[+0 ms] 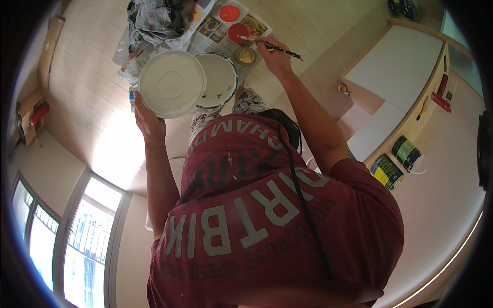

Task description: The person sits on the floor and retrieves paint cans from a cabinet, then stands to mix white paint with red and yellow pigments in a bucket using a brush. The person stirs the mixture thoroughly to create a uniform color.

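Observation:
My left hand [150, 119] grips a round white bucket lid [172, 84] by its lower left edge, fingers hidden under it. The lid overlaps the left part of a paint bucket [220, 77], pale inside with dark smears on its rim. In my right hand [277, 57] is a slim paintbrush [280, 50], closed round its dark, paint-specked handle. The brush's pale tip reaches over a round container of red paint [238, 32]; whether it touches the paint I cannot tell. A smaller red round [229, 13] lies just beyond, and a gold-coloured tin or lid [246, 56] sits nearer my right hand.
Newspaper sheets [208, 28] lie under the paint things on the tiled floor [87, 66]. A crumpled dark cloth [154, 20] is at the far left. To the right stands a pale cabinet [395, 61]; two cans [387, 172] and a red tool [441, 95] rest on its top.

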### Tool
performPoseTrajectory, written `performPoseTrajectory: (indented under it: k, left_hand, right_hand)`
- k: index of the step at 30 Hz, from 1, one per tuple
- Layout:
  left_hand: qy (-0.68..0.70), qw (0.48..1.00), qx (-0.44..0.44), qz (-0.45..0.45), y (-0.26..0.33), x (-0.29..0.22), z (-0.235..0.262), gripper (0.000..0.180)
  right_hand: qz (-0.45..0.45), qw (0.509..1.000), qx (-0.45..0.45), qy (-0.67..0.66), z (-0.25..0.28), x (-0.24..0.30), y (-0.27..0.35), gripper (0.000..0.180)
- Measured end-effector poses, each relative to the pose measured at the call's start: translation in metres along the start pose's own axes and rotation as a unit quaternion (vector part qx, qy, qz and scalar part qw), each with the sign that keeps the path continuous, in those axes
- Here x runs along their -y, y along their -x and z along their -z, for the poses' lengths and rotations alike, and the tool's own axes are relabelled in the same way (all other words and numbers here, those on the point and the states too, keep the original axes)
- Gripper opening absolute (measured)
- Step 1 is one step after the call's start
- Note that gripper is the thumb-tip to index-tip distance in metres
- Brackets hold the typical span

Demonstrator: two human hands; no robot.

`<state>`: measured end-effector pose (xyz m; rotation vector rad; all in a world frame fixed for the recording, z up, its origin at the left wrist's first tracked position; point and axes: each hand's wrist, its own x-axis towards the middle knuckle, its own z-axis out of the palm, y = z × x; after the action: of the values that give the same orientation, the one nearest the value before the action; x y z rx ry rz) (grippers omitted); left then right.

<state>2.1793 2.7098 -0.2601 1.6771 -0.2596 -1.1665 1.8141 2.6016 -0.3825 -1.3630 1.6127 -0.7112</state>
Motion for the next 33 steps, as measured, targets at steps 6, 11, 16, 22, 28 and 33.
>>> performPoseTrajectory:
  k: [6, 11, 16, 22, 28, 33]
  left_hand:
    - [-0.168, 0.97, 0.059, -0.167, -0.02, 0.025, 0.033, 0.053]
    - [-0.333, 0.877, 0.055, -0.343, -0.022, 0.022, 0.038, 0.059]
    - [0.211, 0.973, 0.077, 0.059, -0.025, 0.01, 0.017, 0.061]
    - [0.016, 0.992, 0.108, -0.061, -0.008, -0.001, -0.024, 0.065]
    - [-0.001, 0.983, 0.141, -0.114, 0.005, -0.014, -0.049, 0.055]
    - [-0.015, 0.984, 0.138, -0.107, 0.001, -0.017, -0.043, 0.071]
  right_hand:
    - [0.009, 1.0, -0.008, -0.007, -0.005, -0.007, 0.002, 0.023]
    - [-0.102, 0.986, -0.009, -0.132, 0.006, 0.013, 0.006, 0.024]
    - [-0.146, 0.92, -0.025, -0.364, 0.04, 0.037, 0.021, 0.026]
    - [-0.099, 0.9, 0.026, -0.423, 0.058, 0.101, 0.046, 0.028]
    - [0.026, 0.955, 0.097, -0.28, 0.038, 0.166, 0.072, 0.019]
    - [0.111, 0.967, 0.128, -0.191, 0.021, 0.174, 0.079, 0.018]
